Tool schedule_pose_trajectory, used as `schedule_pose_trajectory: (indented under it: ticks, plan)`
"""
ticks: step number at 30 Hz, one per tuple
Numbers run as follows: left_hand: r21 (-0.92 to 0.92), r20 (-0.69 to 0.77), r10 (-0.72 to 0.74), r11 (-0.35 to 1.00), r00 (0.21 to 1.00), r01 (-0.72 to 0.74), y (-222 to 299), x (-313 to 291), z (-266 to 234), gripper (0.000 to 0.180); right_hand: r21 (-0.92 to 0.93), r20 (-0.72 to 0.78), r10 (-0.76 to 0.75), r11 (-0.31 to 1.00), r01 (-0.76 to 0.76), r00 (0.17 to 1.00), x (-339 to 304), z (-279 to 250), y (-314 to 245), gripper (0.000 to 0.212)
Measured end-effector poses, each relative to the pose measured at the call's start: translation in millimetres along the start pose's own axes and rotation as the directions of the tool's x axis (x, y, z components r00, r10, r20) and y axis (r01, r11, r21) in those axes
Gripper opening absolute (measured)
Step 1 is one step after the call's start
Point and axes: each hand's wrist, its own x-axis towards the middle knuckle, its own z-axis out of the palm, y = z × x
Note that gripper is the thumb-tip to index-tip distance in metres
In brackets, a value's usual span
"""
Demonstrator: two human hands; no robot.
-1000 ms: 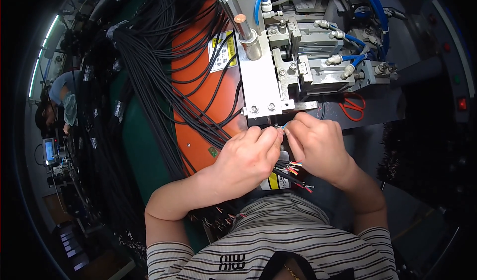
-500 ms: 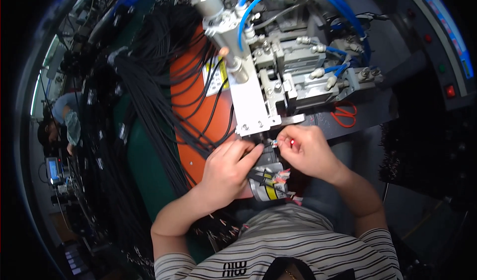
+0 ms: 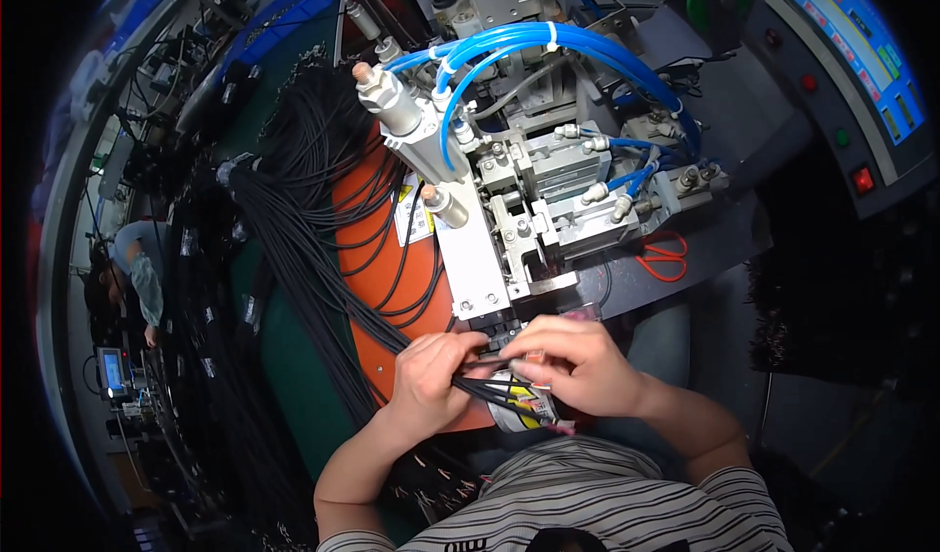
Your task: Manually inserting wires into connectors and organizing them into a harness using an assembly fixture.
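Note:
Below the front of the metal machine head (image 3: 470, 268), both hands are close together at a black cable (image 3: 482, 361). My left hand (image 3: 429, 374) is closed round the cable, thumb and forefinger toward the machine. My right hand (image 3: 580, 364) pinches it near its end, where a bit of orange and white shows by the fingers; the exact tip is partly hidden. Under the hands, several black cables with stripped, coloured wire ends (image 3: 548, 417) lie over a white and yellow label (image 3: 511, 417).
A thick bundle of black cables (image 3: 294, 229) runs across the orange board (image 3: 377, 342) on my left. Red-handled scissors (image 3: 664, 256) lie right of the machine. Blue air hoses (image 3: 529, 35) arch above it. A control panel with a screen (image 3: 862, 53) stands at the far right.
My right hand has come down from the front of the machine, its fingers now on the cable beside my left hand. The view has shifted, so the machine sits lower.

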Motion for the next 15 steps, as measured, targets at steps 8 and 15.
schedule_pose_trajectory:
  ticks: [8, 15]
  plan:
    - [-0.031, 0.02, -0.005, 1.0, 1.0, 0.006, 13.3, 5.4, 2.3, 0.026, -0.095, -0.182, 0.103, 0.988, -0.121, 0.978, -5.6, 10.8, 6.5, 0.014]
    - [-0.322, 0.054, -0.217, 0.92, 0.975, 0.223, 9.2, 13.4, 7.0, 0.015, 0.45, -0.147, 0.356, 0.855, -0.259, 0.923, -9.0, 9.5, 4.8, 0.02]
